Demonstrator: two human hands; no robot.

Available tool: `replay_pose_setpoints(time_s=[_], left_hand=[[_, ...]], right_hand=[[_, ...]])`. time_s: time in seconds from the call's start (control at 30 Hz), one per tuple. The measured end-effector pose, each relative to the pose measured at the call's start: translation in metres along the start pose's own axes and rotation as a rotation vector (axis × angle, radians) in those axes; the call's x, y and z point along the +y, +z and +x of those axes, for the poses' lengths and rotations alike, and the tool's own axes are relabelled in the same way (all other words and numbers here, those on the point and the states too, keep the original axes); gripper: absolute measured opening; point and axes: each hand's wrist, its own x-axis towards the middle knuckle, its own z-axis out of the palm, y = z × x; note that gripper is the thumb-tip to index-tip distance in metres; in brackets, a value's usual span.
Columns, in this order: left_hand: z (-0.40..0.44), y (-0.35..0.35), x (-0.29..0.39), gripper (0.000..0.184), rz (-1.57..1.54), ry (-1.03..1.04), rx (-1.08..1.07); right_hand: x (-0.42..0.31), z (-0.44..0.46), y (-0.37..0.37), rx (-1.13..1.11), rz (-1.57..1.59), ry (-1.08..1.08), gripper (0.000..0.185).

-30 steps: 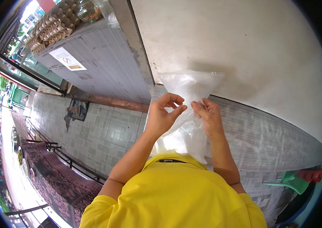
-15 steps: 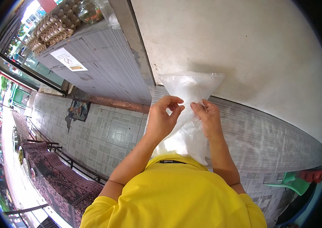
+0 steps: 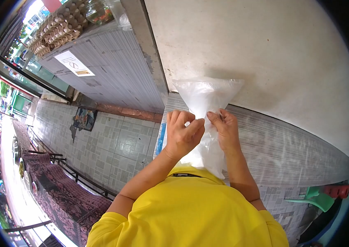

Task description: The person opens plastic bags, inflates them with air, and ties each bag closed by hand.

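Observation:
A clear, whitish plastic bag (image 3: 209,92) stands gathered at its middle, its open top flared out against the pale wall. My right hand (image 3: 226,127) pinches the gathered neck from the right, thumb toward the bag. On the left side of the neck, my left hand (image 3: 184,131) is closed with thumb and fingertips together. Whatever those fingertips hold, if anything, is too small to make out. The lower part of the bag spreads out below both hands, close to the yellow shirt (image 3: 191,206). A blue-marked edge (image 3: 161,138) shows beside my left wrist, its kind unclear.
A grey striped ledge (image 3: 281,144) runs rightward under the pale wall (image 3: 260,45). At upper left, a counter (image 3: 108,61) carries egg trays (image 3: 59,31) and a glass jar (image 3: 98,12). A patterned cloth (image 3: 65,185) covers a table at left. A green chair (image 3: 318,199) stands lower right.
My left hand has moved slightly right and down, and its fingers have curled tighter. A blue-marked edge now shows beside it. My right hand stays at the bag's neck.

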Motion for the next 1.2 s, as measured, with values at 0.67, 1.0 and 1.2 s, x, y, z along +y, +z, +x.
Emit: replay_pose_setpoints(time_s=[0.67, 1.0, 1.2], left_hand=[[0.003, 0.003, -0.009, 0.021, -0.123, -0.106, -0.063], [0.002, 0.003, -0.014, 0.022, -0.107, -0.061, -0.064], [-0.002, 0.002, -0.013, 0.026, -0.129, 0.0, -0.041]], right_hand=[[-0.017, 0.014, -0.005, -0.235, 0.027, 0.015, 0.029], [-0.008, 0.02, -0.015, -0.393, 0.11, 0.283, 0.018], [-0.004, 0.021, -0.019, -0.238, 0.321, 0.365, 0.013]])
